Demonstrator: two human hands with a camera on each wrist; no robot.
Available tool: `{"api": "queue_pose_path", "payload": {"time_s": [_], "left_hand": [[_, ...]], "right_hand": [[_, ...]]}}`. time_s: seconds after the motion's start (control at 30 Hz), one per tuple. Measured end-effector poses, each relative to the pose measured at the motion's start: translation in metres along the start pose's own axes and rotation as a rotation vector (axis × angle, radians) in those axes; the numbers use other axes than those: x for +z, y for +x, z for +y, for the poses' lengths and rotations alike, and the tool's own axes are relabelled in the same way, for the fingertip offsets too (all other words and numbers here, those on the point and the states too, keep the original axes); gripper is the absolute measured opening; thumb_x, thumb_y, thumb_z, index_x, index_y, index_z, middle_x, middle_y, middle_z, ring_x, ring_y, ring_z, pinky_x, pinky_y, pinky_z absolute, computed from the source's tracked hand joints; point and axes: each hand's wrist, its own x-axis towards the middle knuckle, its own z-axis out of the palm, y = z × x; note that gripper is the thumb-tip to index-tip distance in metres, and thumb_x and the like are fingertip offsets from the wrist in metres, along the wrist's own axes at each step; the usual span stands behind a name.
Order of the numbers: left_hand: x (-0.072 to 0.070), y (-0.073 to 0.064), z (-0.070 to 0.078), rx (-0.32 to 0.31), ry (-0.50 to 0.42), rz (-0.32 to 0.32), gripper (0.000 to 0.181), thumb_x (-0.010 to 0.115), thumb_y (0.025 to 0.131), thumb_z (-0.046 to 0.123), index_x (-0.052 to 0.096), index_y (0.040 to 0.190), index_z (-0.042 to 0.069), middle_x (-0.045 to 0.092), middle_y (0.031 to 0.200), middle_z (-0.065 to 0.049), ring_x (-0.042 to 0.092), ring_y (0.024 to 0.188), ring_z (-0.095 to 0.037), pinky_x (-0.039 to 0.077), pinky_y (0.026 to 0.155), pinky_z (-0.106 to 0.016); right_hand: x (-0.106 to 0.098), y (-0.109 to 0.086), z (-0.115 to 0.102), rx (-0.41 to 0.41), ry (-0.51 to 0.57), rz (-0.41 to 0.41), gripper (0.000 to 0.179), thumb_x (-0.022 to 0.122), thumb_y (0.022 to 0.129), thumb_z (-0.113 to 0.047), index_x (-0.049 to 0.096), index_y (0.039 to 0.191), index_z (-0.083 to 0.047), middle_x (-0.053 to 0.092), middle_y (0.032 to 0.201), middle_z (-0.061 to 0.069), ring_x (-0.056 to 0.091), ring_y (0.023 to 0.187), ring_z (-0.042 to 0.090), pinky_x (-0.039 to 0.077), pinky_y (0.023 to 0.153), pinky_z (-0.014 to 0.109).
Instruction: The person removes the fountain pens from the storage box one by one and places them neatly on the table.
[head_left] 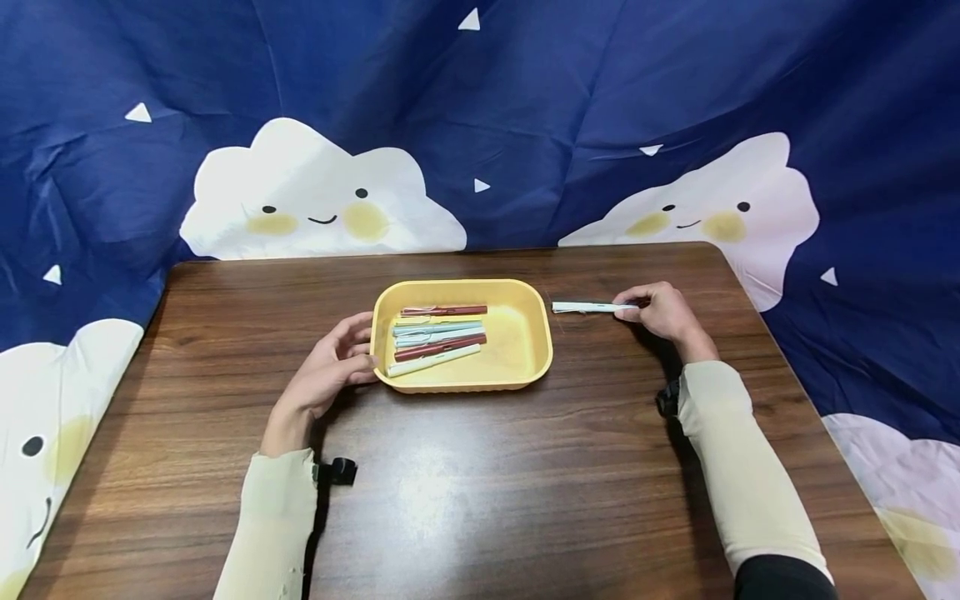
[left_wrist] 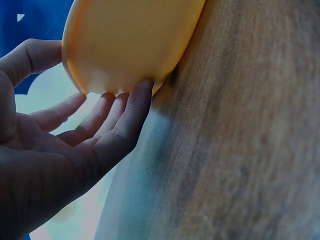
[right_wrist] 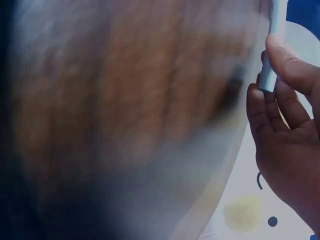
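My left hand holds the left end of a yellow plastic tray, thumb at the front corner and fingers curved along the outer wall. In the left wrist view, the fingertips meet the tray's wall. Several capped pens with clips lie side by side in the tray's left half: a dark red pen at the back, light blue ones in the middle, another dark red one and a cream pen in front. To the tray's right, my right hand pinches one end of a pale pen pointing left.
The tray stands on a brown wood-grain table. Behind the table hangs a dark blue cloth printed with white smiling clouds. A black strap mount sits at the left wrist, another one at the right.
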Motion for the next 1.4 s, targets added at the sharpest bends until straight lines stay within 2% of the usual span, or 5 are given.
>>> {"api": "queue_pose_path", "payload": {"time_s": [0.13, 0.43, 0.6, 0.97, 1.4], "left_hand": [[0.0004, 0.0000, 0.0001, -0.006, 0.010, 0.000, 0.075, 0.059, 0.089, -0.011, 0.028, 0.156, 0.002, 0.038, 0.148, -0.028, 0.055, 0.120, -0.029, 0.061, 0.083, -0.034], [0.0004, 0.0009, 0.0005, -0.008, 0.010, 0.003, 0.075, 0.059, 0.089, -0.010, 0.028, 0.156, 0.002, 0.039, 0.149, -0.027, 0.055, 0.121, -0.028, 0.060, 0.083, -0.033], [0.0006, 0.0009, 0.0000, -0.008, 0.018, 0.005, 0.075, 0.059, 0.089, -0.010, 0.028, 0.156, 0.003, 0.039, 0.149, -0.027, 0.054, 0.122, -0.029, 0.060, 0.082, -0.034], [0.0004, 0.0000, 0.0015, -0.004, 0.010, -0.001, 0.075, 0.059, 0.089, -0.010, 0.027, 0.156, 0.002, 0.037, 0.150, -0.028, 0.055, 0.120, -0.028, 0.061, 0.082, -0.033], [0.0007, 0.0010, 0.0003, -0.005, 0.003, -0.003, 0.075, 0.058, 0.089, -0.011, 0.027, 0.156, 0.002, 0.037, 0.150, -0.028, 0.054, 0.121, -0.028, 0.061, 0.081, -0.033]], "right_hand": [[0.0013, 0.0008, 0.0053, 0.014, -0.001, 0.010, 0.014, 0.080, 0.087, -0.009, 0.078, 0.098, -0.001, 0.074, 0.097, 0.018, 0.062, 0.088, 0.026, 0.045, 0.075, 0.022], [-0.0006, 0.0007, 0.0074, 0.042, -0.021, 0.014, 0.019, 0.078, 0.089, -0.009, 0.077, 0.105, 0.002, 0.072, 0.107, 0.025, 0.064, 0.101, 0.037, 0.050, 0.090, 0.047], [-0.0019, 0.0009, 0.0064, 0.059, -0.026, -0.002, 0.022, 0.077, 0.089, -0.009, 0.076, 0.109, 0.001, 0.070, 0.112, 0.026, 0.063, 0.107, 0.041, 0.049, 0.095, 0.053], [-0.0014, 0.0009, 0.0053, 0.082, -0.006, -0.030, 0.029, 0.076, 0.091, -0.012, 0.073, 0.118, 0.000, 0.067, 0.122, 0.027, 0.059, 0.117, 0.044, 0.046, 0.101, 0.056], [0.0021, -0.0024, 0.0006, 0.071, 0.050, 0.019, 0.033, 0.073, 0.094, -0.011, 0.069, 0.123, 0.003, 0.067, 0.120, 0.027, 0.063, 0.108, 0.040, 0.049, 0.091, 0.045]]}}
